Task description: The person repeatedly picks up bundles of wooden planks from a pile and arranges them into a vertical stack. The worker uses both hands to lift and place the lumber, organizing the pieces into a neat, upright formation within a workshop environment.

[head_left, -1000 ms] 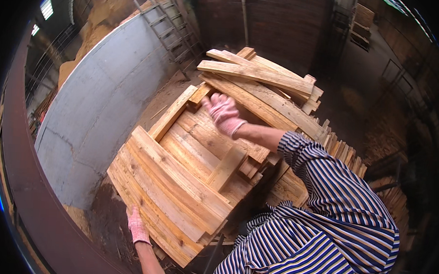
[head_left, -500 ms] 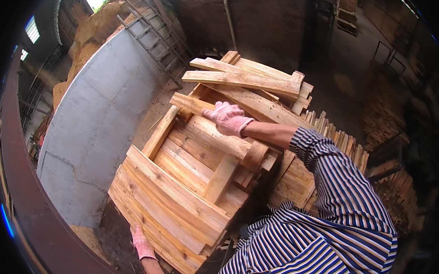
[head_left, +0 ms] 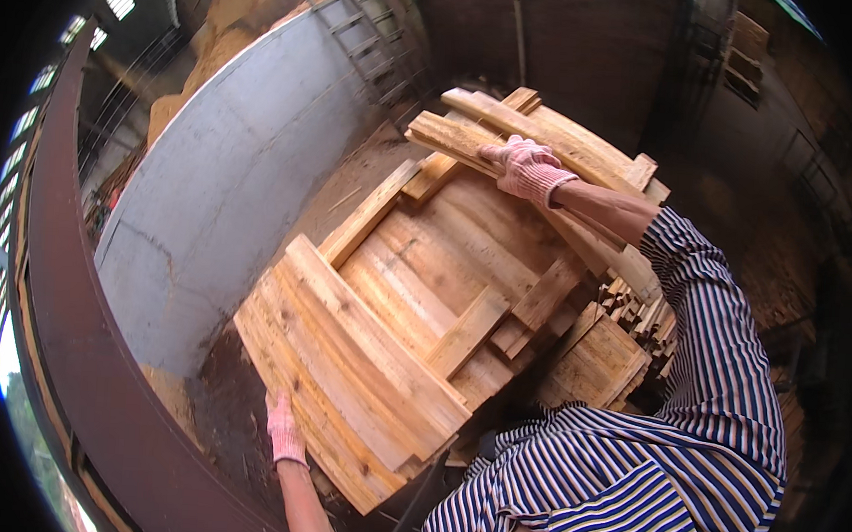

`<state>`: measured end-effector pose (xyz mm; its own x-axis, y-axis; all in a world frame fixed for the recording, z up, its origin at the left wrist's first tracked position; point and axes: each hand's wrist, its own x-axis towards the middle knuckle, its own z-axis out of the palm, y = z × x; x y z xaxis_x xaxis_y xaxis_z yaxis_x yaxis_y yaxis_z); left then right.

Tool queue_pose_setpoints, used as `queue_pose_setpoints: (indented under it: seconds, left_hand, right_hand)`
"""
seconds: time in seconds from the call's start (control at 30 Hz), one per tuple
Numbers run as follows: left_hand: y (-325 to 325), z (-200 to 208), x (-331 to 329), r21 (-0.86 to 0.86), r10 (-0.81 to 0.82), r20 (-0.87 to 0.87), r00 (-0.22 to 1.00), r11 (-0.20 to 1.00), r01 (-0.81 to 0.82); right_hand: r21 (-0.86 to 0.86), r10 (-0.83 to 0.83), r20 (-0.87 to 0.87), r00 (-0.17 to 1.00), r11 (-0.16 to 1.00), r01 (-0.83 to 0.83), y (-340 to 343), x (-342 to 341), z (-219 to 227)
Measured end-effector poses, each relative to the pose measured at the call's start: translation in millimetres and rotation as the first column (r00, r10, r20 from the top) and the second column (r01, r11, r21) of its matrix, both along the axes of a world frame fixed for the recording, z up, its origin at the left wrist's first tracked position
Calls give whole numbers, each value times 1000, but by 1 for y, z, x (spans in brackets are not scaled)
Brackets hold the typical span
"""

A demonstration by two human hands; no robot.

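Observation:
My right hand, in a pink glove, is closed around a wooden plank at the far side of the wood stack; part of the plank is hidden by the hand and forearm. My left hand, gloved the same way, touches the near-left edge of the overlapping boards, its visible fingers stretched along that edge and partly hidden. Between the hands lies a layer of flat boards, with a short crosspiece on its right part and another strip along the left.
More planks are piled beyond my right hand. A pale curved wall stands on the left, with a ladder at its far end. A brown metal beam bends along the left rim. Cut sticks and a panel sit to the right.
My right hand has carried the plank away to the far right, exposing the boards it covered. My left hand stays at the near edge. The whole view has shifted somewhat.

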<state>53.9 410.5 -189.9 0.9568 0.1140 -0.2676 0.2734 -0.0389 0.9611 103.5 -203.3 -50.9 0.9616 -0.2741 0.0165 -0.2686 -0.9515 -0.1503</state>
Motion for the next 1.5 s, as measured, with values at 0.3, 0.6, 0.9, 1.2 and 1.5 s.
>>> queue_pose_setpoints:
  seconds: [0.3, 0.6, 0.9, 1.2, 1.5]
  left_hand:
    - [8, -17, 23, 90, 4, -29, 1000, 996, -1]
    - [-5, -3, 9, -29, -6, 12, 1000, 1000, 7]
    - [-3, -13, 15, -47, -40, 47, 998, 998, 43]
    - [-2, -5, 11, 25, -3, 9, 1000, 1000, 3]
    - [1, 2, -2, -8, 40, 10, 999, 999, -40]
  right_hand:
    - [275, 308, -11, 951, 916, -293, 218, -24, -56]
    - [269, -207, -17, 978, 941, 204, 96, -11, -44]
    - [-236, -156, -34, 987, 961, 143, -21, -30, -33]
    - [-102, -38, 178, 983, 993, 57, -95, 17, 31]
    - [219, -120, -136, 983, 964, 148, -132, 46, -33]
